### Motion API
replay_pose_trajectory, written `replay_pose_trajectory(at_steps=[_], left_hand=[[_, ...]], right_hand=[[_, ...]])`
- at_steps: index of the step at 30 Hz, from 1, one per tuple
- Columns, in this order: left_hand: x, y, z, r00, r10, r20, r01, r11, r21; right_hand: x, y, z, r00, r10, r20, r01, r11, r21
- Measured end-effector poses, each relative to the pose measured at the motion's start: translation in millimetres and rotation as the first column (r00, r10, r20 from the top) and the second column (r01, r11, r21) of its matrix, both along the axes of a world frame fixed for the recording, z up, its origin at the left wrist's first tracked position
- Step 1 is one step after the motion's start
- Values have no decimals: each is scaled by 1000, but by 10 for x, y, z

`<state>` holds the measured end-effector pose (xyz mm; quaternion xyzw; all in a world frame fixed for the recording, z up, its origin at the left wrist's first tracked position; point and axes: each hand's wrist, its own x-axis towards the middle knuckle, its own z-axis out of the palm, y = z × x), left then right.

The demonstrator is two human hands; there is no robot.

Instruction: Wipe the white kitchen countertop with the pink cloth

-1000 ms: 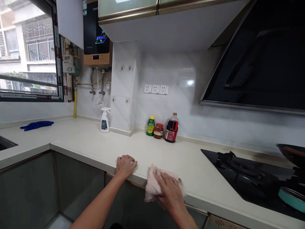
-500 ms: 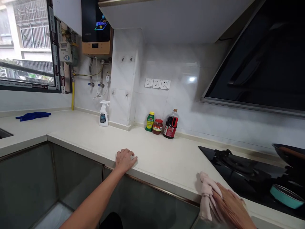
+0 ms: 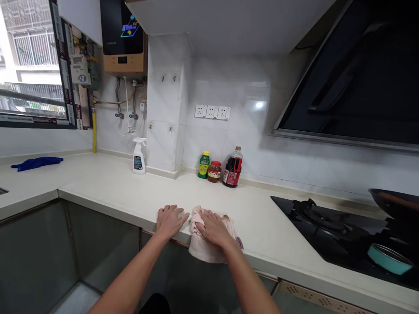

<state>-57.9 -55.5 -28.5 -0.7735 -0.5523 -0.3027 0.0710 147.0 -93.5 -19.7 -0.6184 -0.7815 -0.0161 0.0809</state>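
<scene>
A pale pink cleaning cloth [image 3: 209, 250] lies on the white countertop [image 3: 258, 226], with its lower part draped over the front edge. My right hand [image 3: 214, 227] presses down on the cloth from above, palm against it. Just left of it, my left hand [image 3: 170, 223] rests at the counter's edge with its fingers apart and nothing in them. The thumb is close to the cloth's left side.
A green bottle [image 3: 203, 165], a red-lidded jar [image 3: 214, 172] and a dark sauce bottle [image 3: 232, 170] stand by the wall. Further left are a spray bottle [image 3: 139, 159] and a blue cloth [image 3: 37, 163]. On the right, a gas hob [image 3: 314, 231] carries a wok [image 3: 393, 209] and a turquoise pan [image 3: 389, 259].
My right hand has moved left along the counter with the cloth, from beside the hob to next to my left hand. The left hand has stayed in place. The view has shifted slightly.
</scene>
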Motion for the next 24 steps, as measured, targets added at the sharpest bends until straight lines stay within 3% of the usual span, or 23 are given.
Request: replay_pose_trajectory(at_steps=[4,8,12,17,24], left_hand=[[-42,14,-21,999,-22,-29,22,1000,-11],[-46,32,-53,999,-25,-27,24,1000,-6],[-45,39,-74,999,-28,-27,28,1000,6],[-50,30,-81,999,-35,-35,36,999,25],[-32,51,-114,997,-66,41,64,997,43]], right_hand=[[387,-278,21,1000,22,-12,-22,999,-29],[1071,-521,-55,994,-113,-5,113,993,-41],[1722,-625,-285,968,-252,8,252,967,35],[2174,-388,-510,936,-352,19,350,934,78],[2368,262,-383,852,-523,17,520,850,88]])
